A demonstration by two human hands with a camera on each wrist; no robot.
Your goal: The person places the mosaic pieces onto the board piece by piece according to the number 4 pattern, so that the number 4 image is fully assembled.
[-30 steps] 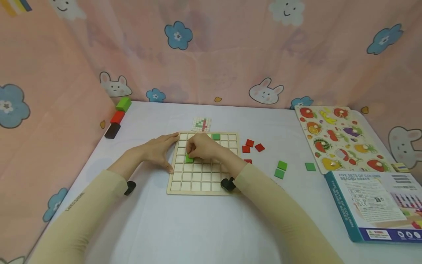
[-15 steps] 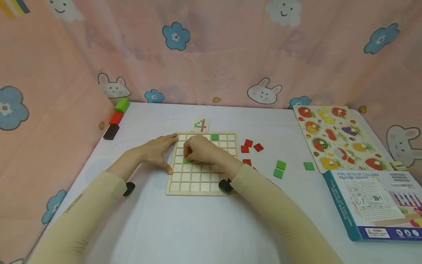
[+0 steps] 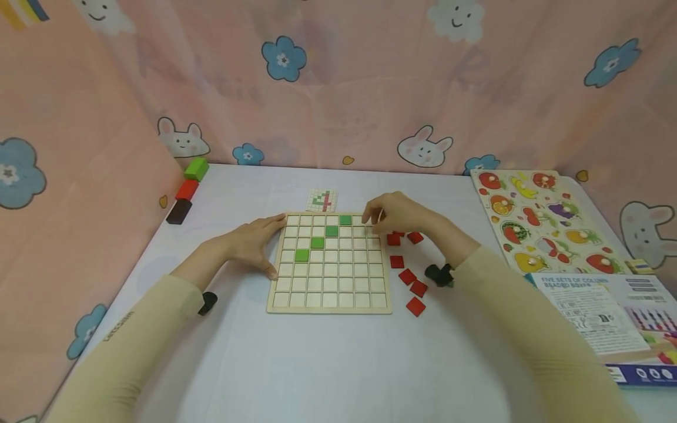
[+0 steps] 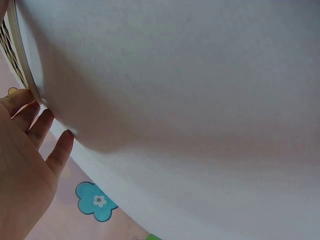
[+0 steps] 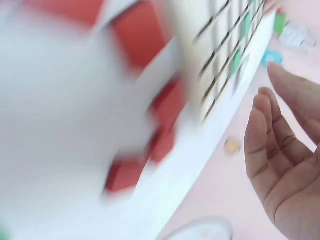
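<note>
pink cloth (image 3: 349, 82) backs the counter (image 3: 296, 364); my left hand (image 3: 247, 244), spread wide, braces the gridded board (image 3: 330, 285), likely against sliding, green tiles (image 3: 317, 242) diagonal on it; my right hand (image 3: 399, 212), fingers parted, empty, hovers near red tiles (image 3: 396, 262) probably placed for reach

backdrop (image 3: 349, 82) — pink, cartoon-printed, lightly creased | tabletop (image 3: 264, 370) — white, softly shadowed

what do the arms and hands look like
The left sleeve and right sleeve are long and beige; the left bears small dark lettering. Near the left hand shows a small black device; another shows near the right hand. No gloves are visible.
</note>
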